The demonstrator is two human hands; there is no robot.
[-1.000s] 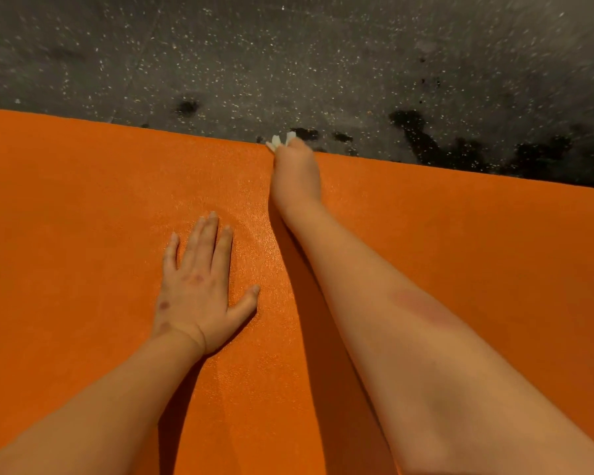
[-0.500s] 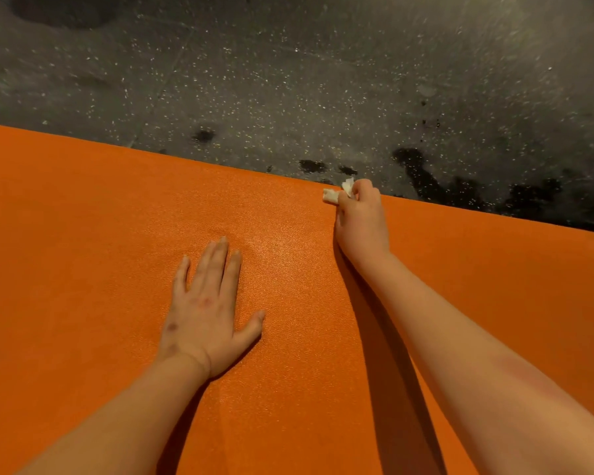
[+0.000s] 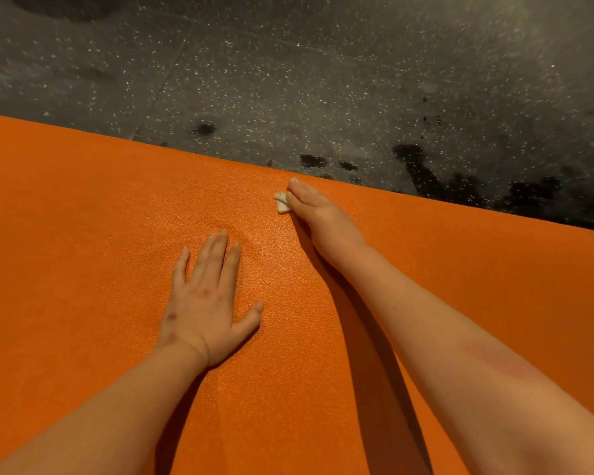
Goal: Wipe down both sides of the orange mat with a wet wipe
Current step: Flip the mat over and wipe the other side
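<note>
The orange mat [image 3: 93, 241] lies flat on the floor and fills the lower part of the view. My left hand [image 3: 204, 299] rests palm down on it with fingers straight and spread. My right hand [image 3: 318, 209] reaches to the mat's far edge and presses a small crumpled white wet wipe [image 3: 282, 202] against the surface. Only a corner of the wipe shows at the left of my fingers; the rest is under the hand.
Beyond the mat's far edge is dark grey speckled floor [image 3: 288, 70] with black wet-looking stains [image 3: 426, 169] at the right.
My right hand with the wipe has slid along the far edge, first to the right, then back a little toward me. My left hand stays flat in place.
</note>
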